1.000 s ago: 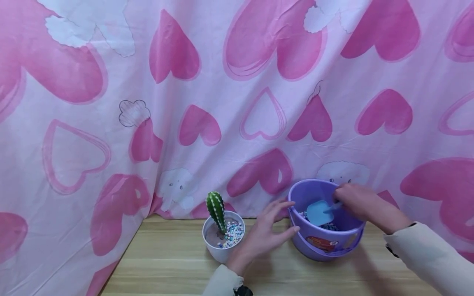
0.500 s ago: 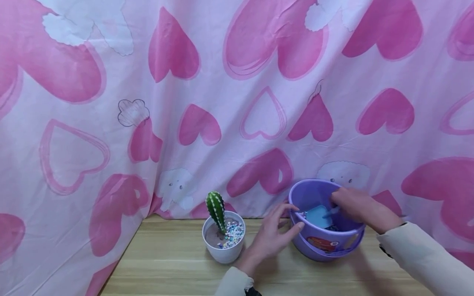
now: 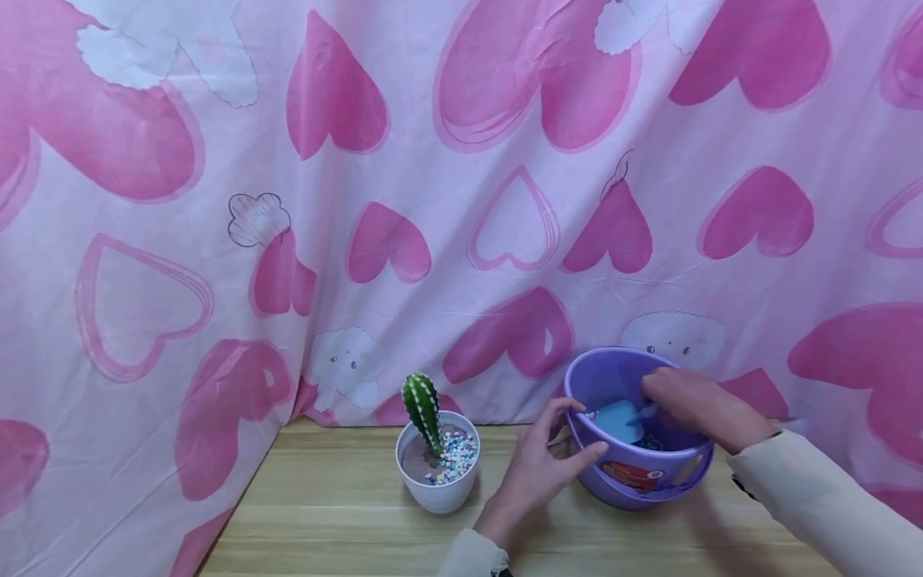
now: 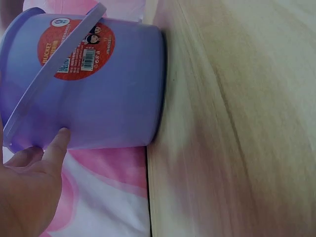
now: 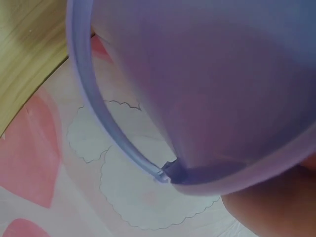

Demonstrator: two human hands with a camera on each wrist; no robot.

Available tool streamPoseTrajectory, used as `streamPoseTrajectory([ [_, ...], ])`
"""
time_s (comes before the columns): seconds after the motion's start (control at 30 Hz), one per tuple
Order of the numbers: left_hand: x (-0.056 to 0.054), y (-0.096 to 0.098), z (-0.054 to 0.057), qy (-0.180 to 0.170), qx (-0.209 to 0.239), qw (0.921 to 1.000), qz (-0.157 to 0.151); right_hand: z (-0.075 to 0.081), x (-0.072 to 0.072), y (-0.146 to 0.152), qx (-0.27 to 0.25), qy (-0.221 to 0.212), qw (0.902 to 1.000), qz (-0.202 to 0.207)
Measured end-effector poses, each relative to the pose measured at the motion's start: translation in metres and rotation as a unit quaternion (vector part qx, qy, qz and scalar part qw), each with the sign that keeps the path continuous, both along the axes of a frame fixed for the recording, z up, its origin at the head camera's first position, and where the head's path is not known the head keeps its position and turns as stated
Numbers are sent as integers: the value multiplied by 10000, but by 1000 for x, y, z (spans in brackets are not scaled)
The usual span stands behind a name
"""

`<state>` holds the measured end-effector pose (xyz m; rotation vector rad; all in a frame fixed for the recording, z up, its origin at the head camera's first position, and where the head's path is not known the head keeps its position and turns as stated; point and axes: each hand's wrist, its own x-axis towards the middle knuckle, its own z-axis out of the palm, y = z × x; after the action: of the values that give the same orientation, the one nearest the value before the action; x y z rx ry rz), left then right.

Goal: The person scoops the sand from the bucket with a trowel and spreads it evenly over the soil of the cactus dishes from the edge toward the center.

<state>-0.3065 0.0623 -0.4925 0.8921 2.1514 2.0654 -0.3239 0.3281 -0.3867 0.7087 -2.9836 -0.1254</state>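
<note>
A purple bucket (image 3: pixel 627 481) stands on the table, its carrying handle (image 4: pixel 54 69) hanging down and colored pebbles (image 3: pixel 651 441) inside. My right hand (image 3: pixel 695 405) reaches over the bucket's right rim and grips a light blue toy shovel (image 3: pixel 620 421) by its handle; the blade lies low inside, near the pebbles. My left hand (image 3: pixel 537 465) holds the bucket at its left side, a finger curled over the rim and the thumb against the outer wall. In the right wrist view, part of my right hand is hidden behind the bucket.
Left of the bucket stands a white pot (image 3: pixel 441 493) with a green cactus (image 3: pixel 421 410), brown soil and colored pebbles on its right side. Pink heart-patterned cloth (image 3: pixel 505 336) hangs behind the wooden table (image 3: pixel 324 497) and along its left edge.
My left hand has moved right, from beside the pot and the bucket's edge to a fuller hold on the bucket. My right hand has shifted slightly left and down, with the shovel blade lower.
</note>
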Motion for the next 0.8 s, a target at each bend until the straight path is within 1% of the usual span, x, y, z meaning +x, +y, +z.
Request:
streamPoseTrajectory([
  [0.2, 1, 3, -2, 43, 85, 9999, 117, 0, -3, -4, 145, -62, 9999, -35],
  [0.3, 1, 3, -3, 90, 97, 9997, 188, -3, -5, -5, 138, -6, 9998, 110],
  [0.43, 0, 5, -4, 157, 88, 9996, 239, -6, -7, -3, 98, 113, 9991, 409],
  [0.63, 1, 6, -4, 40, 77, 9993, 359, -9, -12, 3, -105, 120, 9974, 708],
  [0.8, 2, 7, -4, 14, 103, 9992, 394, -10, -12, 8, -103, 193, 9958, 893],
])
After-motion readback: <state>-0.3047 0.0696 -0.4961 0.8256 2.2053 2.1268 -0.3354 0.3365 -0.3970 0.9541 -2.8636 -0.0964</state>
